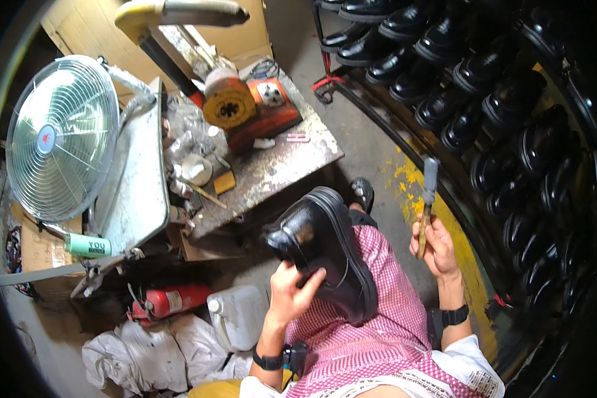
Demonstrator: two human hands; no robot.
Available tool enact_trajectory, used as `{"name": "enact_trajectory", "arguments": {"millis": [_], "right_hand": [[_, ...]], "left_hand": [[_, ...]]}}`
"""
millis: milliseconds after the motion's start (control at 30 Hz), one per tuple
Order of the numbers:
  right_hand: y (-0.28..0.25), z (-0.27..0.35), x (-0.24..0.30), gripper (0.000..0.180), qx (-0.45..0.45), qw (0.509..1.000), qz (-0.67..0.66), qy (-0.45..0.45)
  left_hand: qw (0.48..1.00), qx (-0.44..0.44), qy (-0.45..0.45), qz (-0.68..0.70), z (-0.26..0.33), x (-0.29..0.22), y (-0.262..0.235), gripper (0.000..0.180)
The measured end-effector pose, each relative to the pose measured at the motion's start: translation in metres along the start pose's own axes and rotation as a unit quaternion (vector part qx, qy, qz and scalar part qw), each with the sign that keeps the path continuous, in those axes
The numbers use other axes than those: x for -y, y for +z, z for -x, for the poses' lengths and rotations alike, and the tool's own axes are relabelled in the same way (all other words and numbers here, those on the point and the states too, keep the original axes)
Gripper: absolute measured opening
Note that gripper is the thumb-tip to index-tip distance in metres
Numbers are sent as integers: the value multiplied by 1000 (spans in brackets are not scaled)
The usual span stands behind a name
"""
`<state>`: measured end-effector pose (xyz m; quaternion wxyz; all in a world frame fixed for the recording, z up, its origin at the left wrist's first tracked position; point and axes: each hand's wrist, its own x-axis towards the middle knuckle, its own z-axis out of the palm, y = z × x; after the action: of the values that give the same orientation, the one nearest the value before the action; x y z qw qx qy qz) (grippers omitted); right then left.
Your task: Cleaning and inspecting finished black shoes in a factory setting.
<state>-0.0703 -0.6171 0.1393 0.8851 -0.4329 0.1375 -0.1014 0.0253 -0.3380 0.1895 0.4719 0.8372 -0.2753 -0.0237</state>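
Observation:
A glossy black leather shoe (335,255) with a thick sole rests tilted over my lap, its toe pointing away from me. A dull brownish patch shows on its upper. My left hand (292,292) is closed on the shoe's near left side, the thumb lying across the leather. Out to the right, apart from the shoe, my right hand (436,247) grips a short tool (429,182) by its wooden handle. The tool stands upright, with a grey, rounded head at the top; I cannot make out its exact kind.
A stained workbench (305,156) ahead carries an orange machine (285,119) and clutter. At left stands a round metal fan (63,139). Racks of black shoes (438,106) line the right. A red fire extinguisher (169,302), translucent jug (235,318) and white cloth (139,355) lie lower left.

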Motion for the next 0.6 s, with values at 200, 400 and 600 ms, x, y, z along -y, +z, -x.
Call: {"name": "enact_trajectory", "arguments": {"millis": [200, 400, 600], "right_hand": [[12, 10, 5, 24, -48, 997, 32, -44], [20, 31, 10, 31, -42, 948, 259, -181], [24, 54, 39, 80, -68, 797, 534, -274]], "left_hand": [[939, -86, 254, -216, -18, -29, -24, 16], [922, -160, 282, -211, -60, -75, 7, 18], [971, -46, 67, 226, -86, -112, 52, 4]]}}
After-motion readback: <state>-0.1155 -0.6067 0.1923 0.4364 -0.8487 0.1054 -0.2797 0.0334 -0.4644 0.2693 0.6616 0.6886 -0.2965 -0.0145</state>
